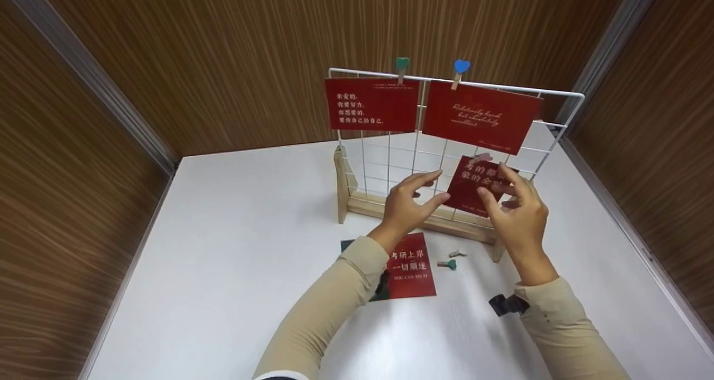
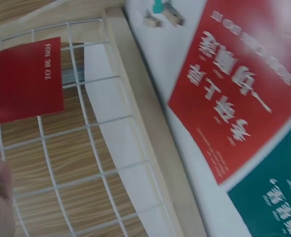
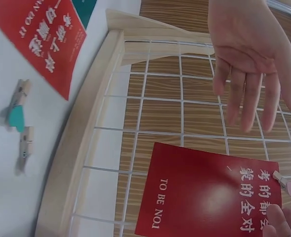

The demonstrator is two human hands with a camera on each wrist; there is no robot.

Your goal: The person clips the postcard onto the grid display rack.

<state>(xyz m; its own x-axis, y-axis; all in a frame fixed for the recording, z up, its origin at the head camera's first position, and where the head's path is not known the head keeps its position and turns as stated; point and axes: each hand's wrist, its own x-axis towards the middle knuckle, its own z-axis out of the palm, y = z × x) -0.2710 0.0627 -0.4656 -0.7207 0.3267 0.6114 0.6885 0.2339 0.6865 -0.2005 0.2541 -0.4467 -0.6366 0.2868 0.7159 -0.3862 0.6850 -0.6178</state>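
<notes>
A red card (image 1: 468,187) with white Chinese lettering hangs tilted on the white wire grid rack (image 1: 558,93), below the two upper cards. A small wooden clothespin with a pink heart (image 3: 286,184) sits at its top edge. My right hand (image 1: 521,212) is at the card's right side, thumb and index finger apart, fingertips overlapping its face in the right wrist view. To the card's left, my left hand (image 1: 410,204) has its thumb and fingers spread, with nothing between them; the thumb tip is close to the card's left edge.
Two red cards (image 1: 371,109) (image 1: 479,115) hang from the top bar by a green-heart clothespin (image 1: 402,65) and a blue-heart clothespin (image 1: 461,67). On the white table lie a red-and-green card (image 1: 413,279) and two loose clothespins (image 1: 448,264) (image 1: 458,253). A wooden base (image 1: 424,219) supports the rack.
</notes>
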